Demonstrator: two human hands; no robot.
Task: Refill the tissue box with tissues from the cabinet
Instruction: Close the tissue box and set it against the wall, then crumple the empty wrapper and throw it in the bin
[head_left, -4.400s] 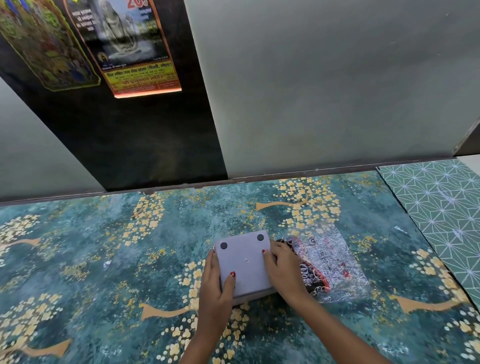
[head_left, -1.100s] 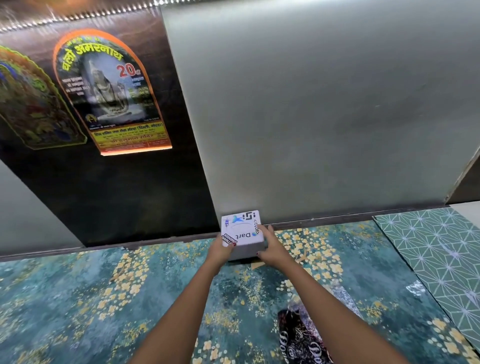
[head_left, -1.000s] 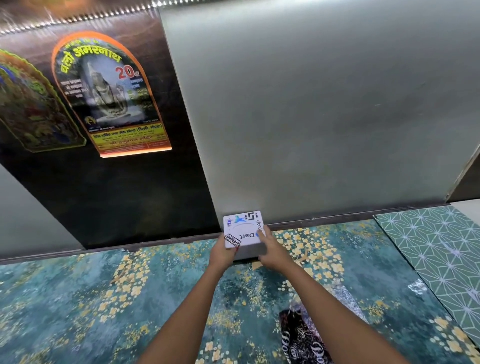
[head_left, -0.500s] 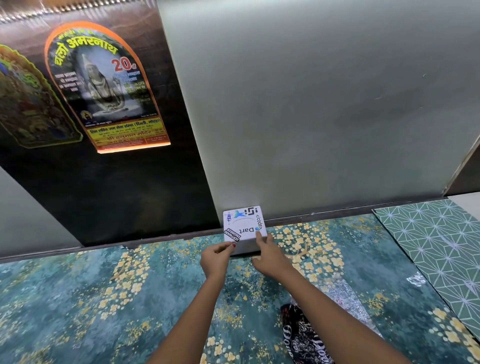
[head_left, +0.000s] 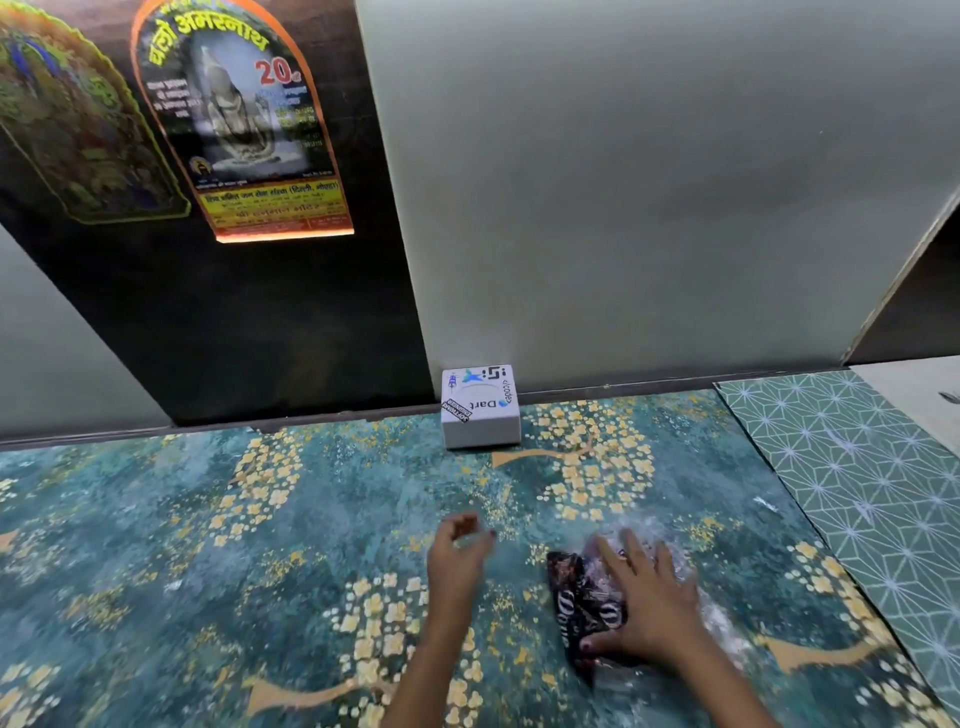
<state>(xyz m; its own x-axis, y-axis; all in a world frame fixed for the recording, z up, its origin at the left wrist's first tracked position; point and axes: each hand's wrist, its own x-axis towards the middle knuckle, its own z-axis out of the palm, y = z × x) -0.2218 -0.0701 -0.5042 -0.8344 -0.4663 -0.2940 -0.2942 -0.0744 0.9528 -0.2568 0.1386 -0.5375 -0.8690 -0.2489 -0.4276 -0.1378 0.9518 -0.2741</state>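
Head view, one frame, person at a table (head_left: 156, 545) covered in a teal sheet with yellow blossom print.

Item 1: tissue box (head_left: 480, 406). White, square, with stickers on its top face. It is sitting upright at the far edge of the table, against the base of the grey wall panel (head_left: 649, 182). Neither hand is touching it; it is lying well apart from both.

Item 2: wrapper (head_left: 592, 603). Crinkled plastic, part clear and part black with white lettering. It is lying flat on the table, near the person.

Item 3: right hand (head_left: 644, 597). It is resting palm down on the wrapper, its fingers (head_left: 636, 545) spreading wide and lying flat across the clear part, the thumb pressing at the near edge of the black part. Nothing is being gripped.

Item 4: left hand (head_left: 460, 556). It is hovering over the bare table to the left of the wrapper, apart from it. Its fingers are curling loosely inward, blurred, and are holding nothing.

Item 5: green sheet (head_left: 857, 493) with a white star pattern, covering the table's right side.

Item 6: two posters, one arched (head_left: 244, 130) and one greenish (head_left: 78, 119), hanging on a dark panel at upper left.
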